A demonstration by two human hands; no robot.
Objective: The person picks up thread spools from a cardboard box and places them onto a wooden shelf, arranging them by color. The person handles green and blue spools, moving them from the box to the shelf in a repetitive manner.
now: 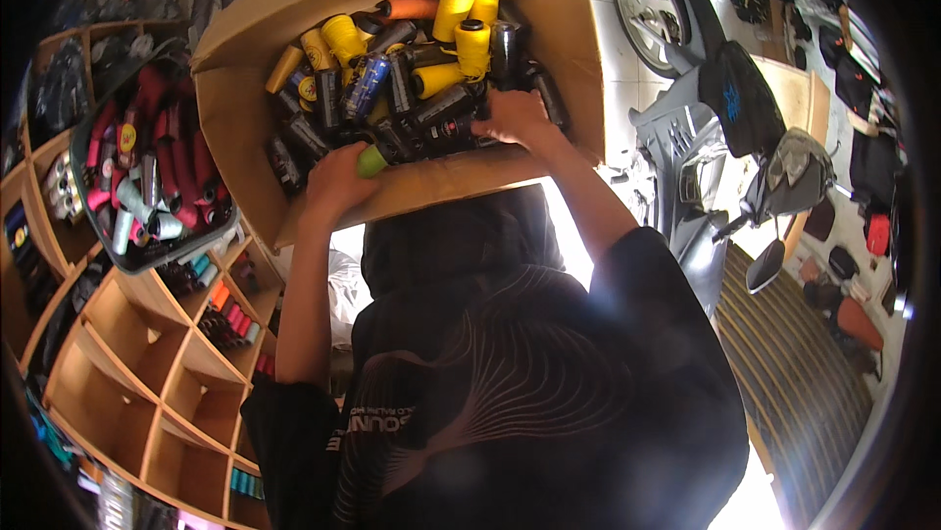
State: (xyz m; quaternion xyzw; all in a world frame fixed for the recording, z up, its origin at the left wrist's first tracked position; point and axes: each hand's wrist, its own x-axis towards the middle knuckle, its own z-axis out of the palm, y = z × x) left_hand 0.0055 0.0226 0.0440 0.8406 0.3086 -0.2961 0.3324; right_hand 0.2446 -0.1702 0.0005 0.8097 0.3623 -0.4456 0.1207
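Looking down from the head camera: a big cardboard box [245, 118] sits in front of the person, packed with thread spools, black ones [441, 103] and yellow ones [470, 40] jumbled together. The left hand [338, 177] is at the box's near edge, fingers curled round a small green spool [371, 161]; that one is held, right at the rim. The right hand [515, 118] is down among the black spools, fingers spread over them; whether it has closed on one I cannot tell.

Off to the left, a dark tray [147, 257] holds red and silver spools, and below it wooden shelves [127, 373] have a few spools in some of the cubbies. A grey scooter [686, 148] stands to the right.

By the look of it, the sorting is early: the box is nearly full and most cubbies hold nothing.
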